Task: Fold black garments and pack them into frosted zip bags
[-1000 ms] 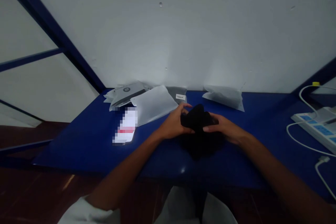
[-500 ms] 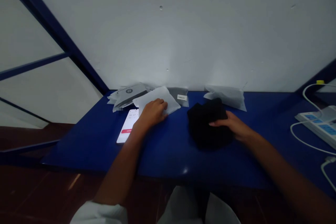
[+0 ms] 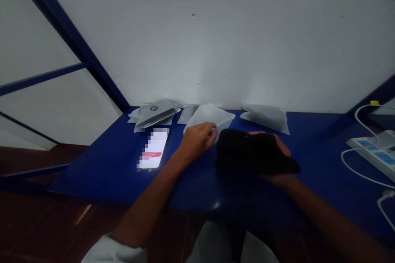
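Note:
My left hand (image 3: 199, 139) is closed, its fingers pinching the near edge of a frosted white plastic bag (image 3: 210, 116) on the blue table. To its right, my right hand (image 3: 282, 152) grips a soft black cloth item (image 3: 247, 152), folded over on itself. Its exact kind is too dark to make out, and it covers part of my fingers. The left side of the cloth lies close to the bag's right corner. Part of another frosted bag (image 3: 186, 114) shows behind the one in my left hand.
Several packed bags (image 3: 156, 113) are piled at the table's back left. A lit phone (image 3: 156, 150) lies in front of them. Another frosted bag (image 3: 267, 117) rests against the wall. At right is a power strip (image 3: 375, 150) with white cables (image 3: 354, 168).
My left hand has moved right, bringing the frosted bag toward the black cloth and uncovering the phone. My right hand has turned, now reaching under and behind the cloth, which looks more folded.

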